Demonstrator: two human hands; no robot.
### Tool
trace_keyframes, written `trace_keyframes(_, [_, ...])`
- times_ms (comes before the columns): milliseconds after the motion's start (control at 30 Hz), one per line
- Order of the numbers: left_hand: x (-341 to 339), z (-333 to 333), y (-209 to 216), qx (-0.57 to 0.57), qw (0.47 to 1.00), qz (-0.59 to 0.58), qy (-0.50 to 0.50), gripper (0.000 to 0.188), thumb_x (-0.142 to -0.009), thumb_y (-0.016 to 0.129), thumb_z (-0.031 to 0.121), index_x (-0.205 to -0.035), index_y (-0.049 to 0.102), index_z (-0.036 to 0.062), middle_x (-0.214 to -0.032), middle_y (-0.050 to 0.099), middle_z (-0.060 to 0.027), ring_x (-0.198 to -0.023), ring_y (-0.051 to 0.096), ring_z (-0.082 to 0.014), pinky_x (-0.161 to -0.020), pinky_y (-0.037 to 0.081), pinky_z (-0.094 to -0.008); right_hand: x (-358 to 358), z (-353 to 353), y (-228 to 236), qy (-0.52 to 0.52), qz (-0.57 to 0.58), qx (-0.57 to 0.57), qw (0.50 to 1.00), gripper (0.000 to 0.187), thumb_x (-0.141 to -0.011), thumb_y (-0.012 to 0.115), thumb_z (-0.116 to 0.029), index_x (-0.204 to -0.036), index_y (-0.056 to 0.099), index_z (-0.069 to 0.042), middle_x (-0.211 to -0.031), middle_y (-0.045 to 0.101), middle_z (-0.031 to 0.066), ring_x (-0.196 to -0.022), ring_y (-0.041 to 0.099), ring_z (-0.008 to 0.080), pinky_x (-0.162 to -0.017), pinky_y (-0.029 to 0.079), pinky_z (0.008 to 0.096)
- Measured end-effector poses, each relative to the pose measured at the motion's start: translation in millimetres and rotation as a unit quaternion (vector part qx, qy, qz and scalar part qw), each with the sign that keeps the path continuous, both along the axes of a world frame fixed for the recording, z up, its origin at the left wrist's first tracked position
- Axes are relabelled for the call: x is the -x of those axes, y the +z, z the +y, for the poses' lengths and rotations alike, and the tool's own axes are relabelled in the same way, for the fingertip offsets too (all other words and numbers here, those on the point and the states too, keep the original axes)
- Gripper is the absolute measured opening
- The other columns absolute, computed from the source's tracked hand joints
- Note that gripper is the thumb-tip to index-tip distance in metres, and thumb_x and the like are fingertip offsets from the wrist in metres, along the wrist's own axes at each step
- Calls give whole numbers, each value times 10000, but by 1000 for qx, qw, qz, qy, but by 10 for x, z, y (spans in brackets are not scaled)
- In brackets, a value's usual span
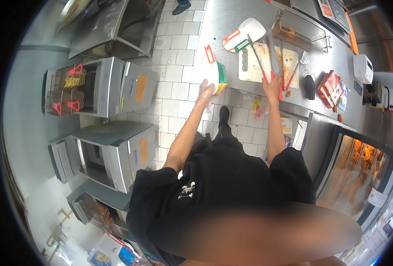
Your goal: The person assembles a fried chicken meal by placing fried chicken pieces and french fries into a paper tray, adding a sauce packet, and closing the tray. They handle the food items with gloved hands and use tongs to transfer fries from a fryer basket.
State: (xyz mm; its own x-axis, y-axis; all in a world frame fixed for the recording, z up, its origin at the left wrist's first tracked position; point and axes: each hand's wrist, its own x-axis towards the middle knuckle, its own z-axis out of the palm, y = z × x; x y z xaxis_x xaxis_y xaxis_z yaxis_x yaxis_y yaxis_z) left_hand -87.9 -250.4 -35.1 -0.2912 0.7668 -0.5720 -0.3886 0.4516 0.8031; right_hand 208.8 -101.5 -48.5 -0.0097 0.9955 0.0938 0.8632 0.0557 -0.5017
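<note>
My left hand (206, 92), seemingly in a clear plastic glove, is closed on a paper food carton (222, 76) in white, green and yellow. It holds the carton at the counter's near left edge. My right hand (273, 87) grips the red handles of long metal tongs (257, 57), whose two arms are spread apart over a stained white cutting board (249, 71). A second red-handled tool (290, 79) lies on the board just right of that hand. Beyond the board rests another paper carton (245, 34), white with green and orange; its contents cannot be made out.
A wire basket (294, 33) stands at the counter's back. To the right are a dark object (309, 86), red packets (332, 88) and a white device (363, 68). A glass warmer (354, 164) with fried food stands near right. Fryer-like units (136, 86) line the left.
</note>
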Motion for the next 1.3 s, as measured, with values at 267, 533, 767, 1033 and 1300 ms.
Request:
trace_keyframes(267, [914,-931,27,22,998,45,-42,688,-920,559,136,-1544,271,161,-1395,434,-185,-1081,588,-265,-633,541,-335,-124,156,213,-209,-54,-65,974,615,-875,697,-506,-1300,587,-76,-1405,484,208,-1273,466,414,-1033,388,585])
trace_keyframes(533, [1712,-1463,11,37,997,29,64,740,-933,550,94,-1571,181,161,-1147,571,-80,-845,592,-140,-601,528,-286,-759,795,-182,-219,-184,105,952,417,-906,675,-463,-1111,721,-103,-1273,592,171,-1237,521,409,-1041,424,571])
trace_keyframes(767, [2208,-1753,24,70,984,15,164,652,-902,556,58,-1512,334,117,-1178,586,-54,-974,576,-147,-840,523,-306,-1416,613,-329,-144,-46,-93,984,366,-1005,536,-331,-1170,651,-25,-904,625,140,-832,584,349,-719,455,465])
trace_keyframes(1033, [2151,-2282,1141,66,953,72,285,607,-813,687,136,-1389,524,35,-1110,629,-56,-924,614,-143,-819,531,-303,729,-221,1004,57,228,-100,967,394,-1024,535,-200,-1364,506,-3,-1067,635,138,-749,568,195,-593,437,326])
trace_keyframes(1300, [2916,-3386,1714,-128,851,-1,509,494,-799,636,52,-1288,586,13,-1095,662,-98,-868,675,-168,-742,580,-294,4646,-15,1932,425,430,218,766,563,-1012,616,-140,-1504,378,-2,-1138,639,112,-774,574,115,-667,464,224])
